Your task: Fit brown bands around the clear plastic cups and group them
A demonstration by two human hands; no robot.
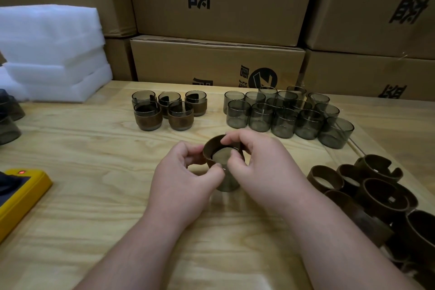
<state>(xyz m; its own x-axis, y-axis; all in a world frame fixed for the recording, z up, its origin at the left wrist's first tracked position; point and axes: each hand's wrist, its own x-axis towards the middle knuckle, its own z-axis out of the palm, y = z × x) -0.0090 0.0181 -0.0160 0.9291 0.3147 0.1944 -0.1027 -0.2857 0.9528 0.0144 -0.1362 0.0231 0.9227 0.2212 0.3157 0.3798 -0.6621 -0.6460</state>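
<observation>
A smoky clear cup stands upside down at the middle of the wooden table, with a brown band around its upper part. My left hand pinches the band's left side. My right hand pinches its right side and far rim. Several banded cups are grouped at the back centre. Several bare cups stand at the back right. A heap of loose brown bands lies at the right edge.
Stacked cardboard boxes wall off the table's back. White foam sheets are piled at the back left, with more cups at the left edge. A yellow device with a red light lies at the front left.
</observation>
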